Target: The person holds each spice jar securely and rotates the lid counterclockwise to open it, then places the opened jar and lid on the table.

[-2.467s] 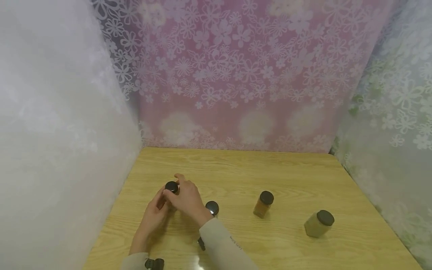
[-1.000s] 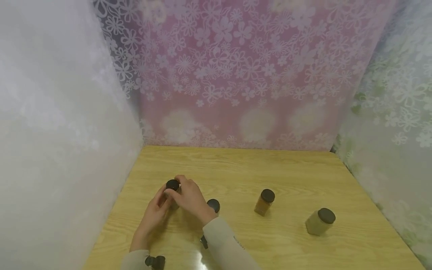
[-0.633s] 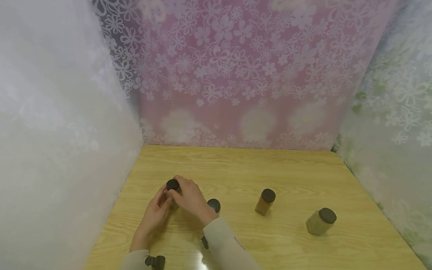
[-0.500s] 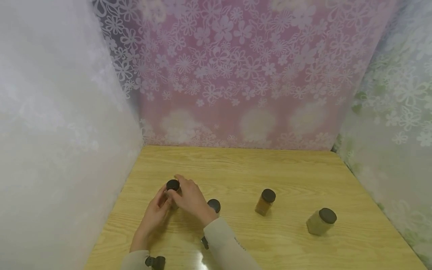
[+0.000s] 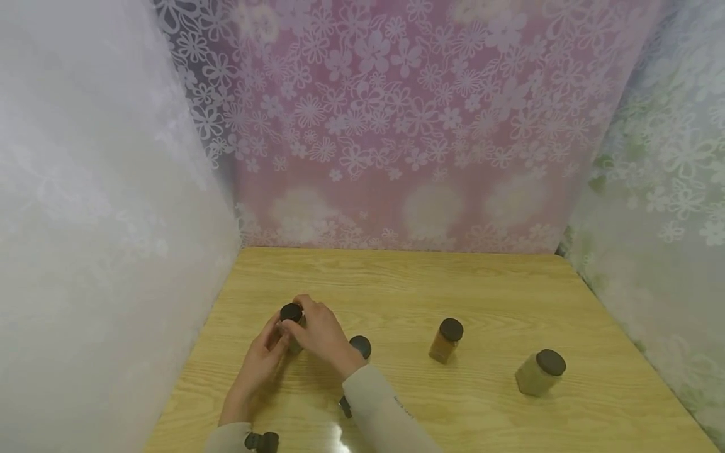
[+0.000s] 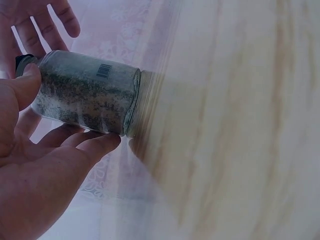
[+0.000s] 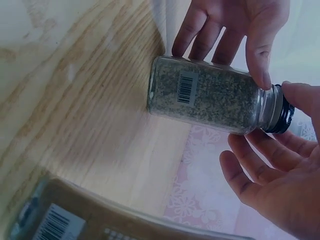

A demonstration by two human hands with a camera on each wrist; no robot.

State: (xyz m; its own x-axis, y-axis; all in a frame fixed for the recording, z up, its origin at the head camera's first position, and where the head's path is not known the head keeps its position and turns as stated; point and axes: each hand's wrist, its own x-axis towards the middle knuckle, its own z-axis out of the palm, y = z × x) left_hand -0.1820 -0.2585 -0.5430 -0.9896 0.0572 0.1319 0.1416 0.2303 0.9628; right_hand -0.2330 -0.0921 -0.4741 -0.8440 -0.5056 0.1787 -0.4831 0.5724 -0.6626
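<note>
"So, what fills the glass jar (image 7: 212, 95), lower left of the head view?"
"Grey-green flakes (image 6: 80, 97). The left hand (image 5: 262, 360) curls round its body; the right hand (image 5: 318, 330) pinches its black lid (image 5: 291, 312)."
"And lower right?"
"A small jar (image 5: 442, 348), orange-brown inside; a wider jar (image 5: 531, 377), pale inside."

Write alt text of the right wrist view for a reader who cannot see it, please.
A bare left hand holds the body of a clear, rectangular jar with speckled grey contents; the right hand holds its round black lid. At lower left, part of a clear jar with brown contents shows before a pale wood-grain tabletop.
</note>
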